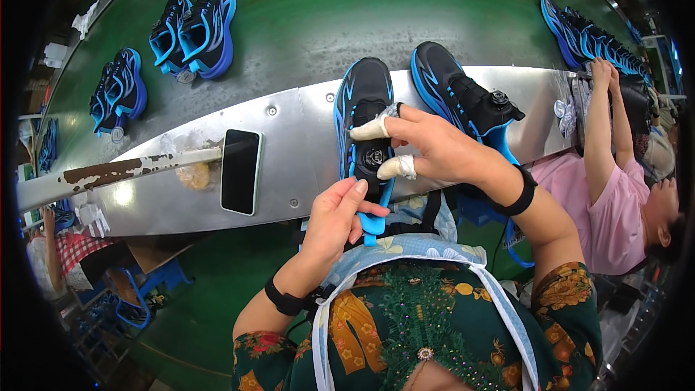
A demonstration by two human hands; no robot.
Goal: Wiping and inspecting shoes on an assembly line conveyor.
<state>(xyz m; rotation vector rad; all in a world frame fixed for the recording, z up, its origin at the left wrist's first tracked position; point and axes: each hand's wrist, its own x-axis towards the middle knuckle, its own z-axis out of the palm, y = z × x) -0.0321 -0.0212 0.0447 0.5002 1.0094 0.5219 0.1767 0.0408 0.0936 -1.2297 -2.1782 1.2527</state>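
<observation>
A black sneaker (371,80) with blue trim lies on the metal table edge in front of me, toe pointing away. My left hand (339,219) is closed in a pinch on its near end, beside the blue heel collar. My right hand (441,148) reaches over the shoe from the right, thumb and index finger spread and wearing white finger covers. Its index fingertip rests by the laces. Its thumb tip is close to the round black dial (373,158) on the tongue. To the right, a second matching sneaker (463,90) lies tilted, partly behind my right hand.
A phone (241,171) lies on the metal strip (289,127) at left, beside a worn metal bar (108,174). Sneaker pairs (195,32) (119,93) sit on the green surface (304,7). A row of sneakers (579,32) stands far right, near a person in pink (597,203).
</observation>
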